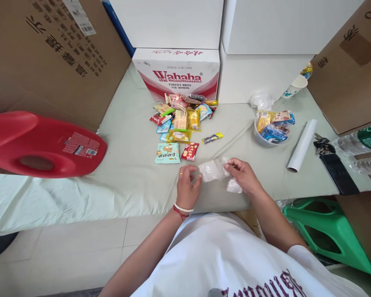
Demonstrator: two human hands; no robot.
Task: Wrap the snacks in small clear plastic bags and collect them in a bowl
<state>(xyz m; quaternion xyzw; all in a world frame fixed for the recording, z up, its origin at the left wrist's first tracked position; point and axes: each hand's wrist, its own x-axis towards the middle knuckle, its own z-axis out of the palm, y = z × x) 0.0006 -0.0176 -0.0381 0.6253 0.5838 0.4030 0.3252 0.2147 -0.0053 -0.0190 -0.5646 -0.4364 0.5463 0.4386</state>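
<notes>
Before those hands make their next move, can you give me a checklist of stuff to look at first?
1. Right hand gripping the crinkly plastic: ok, pinched at its right end.
2. Left hand gripping it too: cannot tell; the fingers are beside its left end, but contact is unclear.
3. Plastic smooth and flat: not ok, it's crumpled.
4. Snack pile out of the hands' way: ok, it lies beyond them.
5. Bowl upright: ok, with packets inside.
</notes>
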